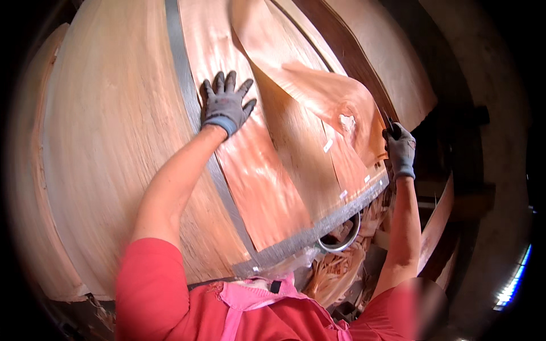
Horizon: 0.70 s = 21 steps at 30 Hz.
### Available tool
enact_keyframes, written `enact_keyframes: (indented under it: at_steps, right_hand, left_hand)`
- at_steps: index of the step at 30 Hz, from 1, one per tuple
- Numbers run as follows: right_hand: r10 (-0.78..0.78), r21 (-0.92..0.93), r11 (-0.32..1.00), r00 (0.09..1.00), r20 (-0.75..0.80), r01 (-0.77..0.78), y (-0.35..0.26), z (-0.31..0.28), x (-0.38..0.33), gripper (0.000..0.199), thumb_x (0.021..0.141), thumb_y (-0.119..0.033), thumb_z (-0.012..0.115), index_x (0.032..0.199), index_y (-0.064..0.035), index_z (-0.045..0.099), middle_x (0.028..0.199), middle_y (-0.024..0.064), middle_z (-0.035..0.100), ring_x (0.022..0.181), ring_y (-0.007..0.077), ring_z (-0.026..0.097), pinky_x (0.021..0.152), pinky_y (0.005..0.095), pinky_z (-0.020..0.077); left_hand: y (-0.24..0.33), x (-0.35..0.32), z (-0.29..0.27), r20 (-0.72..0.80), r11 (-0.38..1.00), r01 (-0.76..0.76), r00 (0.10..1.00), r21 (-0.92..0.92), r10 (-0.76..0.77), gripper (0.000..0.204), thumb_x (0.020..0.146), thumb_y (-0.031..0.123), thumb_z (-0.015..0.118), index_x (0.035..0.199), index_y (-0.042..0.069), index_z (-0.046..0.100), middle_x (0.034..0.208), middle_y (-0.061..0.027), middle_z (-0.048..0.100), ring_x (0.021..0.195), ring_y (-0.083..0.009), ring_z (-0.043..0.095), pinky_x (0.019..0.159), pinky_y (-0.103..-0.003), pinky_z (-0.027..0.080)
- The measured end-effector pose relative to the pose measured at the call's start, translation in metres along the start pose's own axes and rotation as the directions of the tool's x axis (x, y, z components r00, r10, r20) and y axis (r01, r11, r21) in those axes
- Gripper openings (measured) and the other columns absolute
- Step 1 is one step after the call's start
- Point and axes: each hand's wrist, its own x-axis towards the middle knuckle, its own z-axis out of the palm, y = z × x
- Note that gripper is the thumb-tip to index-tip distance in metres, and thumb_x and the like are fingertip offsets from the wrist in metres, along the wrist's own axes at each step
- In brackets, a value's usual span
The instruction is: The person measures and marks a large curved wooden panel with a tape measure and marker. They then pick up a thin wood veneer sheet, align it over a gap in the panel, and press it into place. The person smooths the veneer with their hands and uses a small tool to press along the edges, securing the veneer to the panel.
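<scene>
Head: veneer strip (pixel 261 193) lengthwise toward lower-right.

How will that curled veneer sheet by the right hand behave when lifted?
The veneer sheet will probably flop, since it already bends in loose curves. It's likely light, as its edges look very thin. It may tear around the ragged spot.

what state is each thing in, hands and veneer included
left hand, gloved, spread flat on the veneer strip
right hand, gloved, closed around what looks like a dark tool
veneer strip, lying mostly flat
pinkish veneer sheet, raised and curled, apparently holed
scraps, crumpled, heaped
</scene>
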Motion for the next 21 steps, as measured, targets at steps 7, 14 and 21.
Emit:
enact_keyframes:
  at_steps: [7,14,21]
  right_hand:
    - [0.16,-0.167,0.958,0.914,-0.373,-0.235,0.051,0.04,0.111,0.025,0.091,-0.028,0.062,0.114,-0.0187,0.064,0.098,0.0185,0.069,0.092,0.0387,0.066,0.075,0.0452,0.0524]
    - [-0.161,0.831,0.413,0.868,0.47,-0.373,-0.135,0.069,0.0,0.039,0.101,-0.033,0.051,0.107,0.0027,0.065,0.074,0.0112,0.067,0.054,0.0166,0.063,0.048,0.0292,0.0502]
    - [-0.153,0.462,0.697,0.517,0.842,-0.548,-0.197,0.13,-0.023,0.072,0.096,-0.063,0.041,0.069,0.0009,0.062,0.059,0.0102,0.059,0.049,0.0188,0.06,0.045,0.0317,0.0453]
  left_hand:
    - [0.023,0.003,-0.002,0.027,0.998,-0.047,0.998,-0.047,0.049,0.057,0.095,0.055,0.043,0.148,0.032,0.039,0.157,-0.0126,0.029,0.145,-0.0363,0.023,0.114,-0.063,0.011]
    - [-0.004,-0.005,0.002,-0.001,1.0,0.0,1.0,-0.005,0.0,0.056,0.094,0.053,0.047,0.146,0.032,0.042,0.155,-0.0135,0.033,0.143,-0.0378,0.027,0.113,-0.062,0.015]
    - [0.008,0.003,0.003,-0.008,0.999,-0.022,1.0,-0.029,0.022,0.056,0.094,0.053,0.047,0.146,0.032,0.042,0.155,-0.0128,0.033,0.143,-0.0378,0.027,0.112,-0.063,0.015]
